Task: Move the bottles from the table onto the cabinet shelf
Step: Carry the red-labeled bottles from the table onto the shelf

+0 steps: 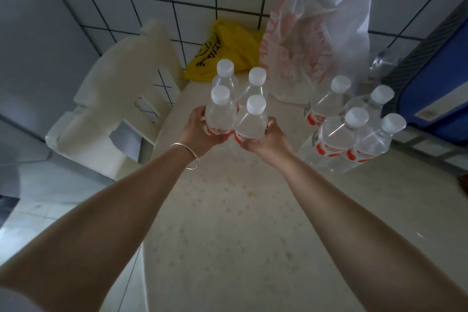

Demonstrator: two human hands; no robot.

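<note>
Clear bottles gripped between both outstretched hands.

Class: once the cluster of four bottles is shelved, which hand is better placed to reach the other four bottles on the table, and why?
Probably the right hand: the second group of four bottles stands just to its right on the table. The left hand sits on the held cluster's far side.

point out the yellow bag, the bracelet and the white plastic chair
yellow bag [222,50], head view, on its crumpled middle
bracelet [186,153], head view, on the band at the left wrist
white plastic chair [119,78], head view, on the backrest
</note>
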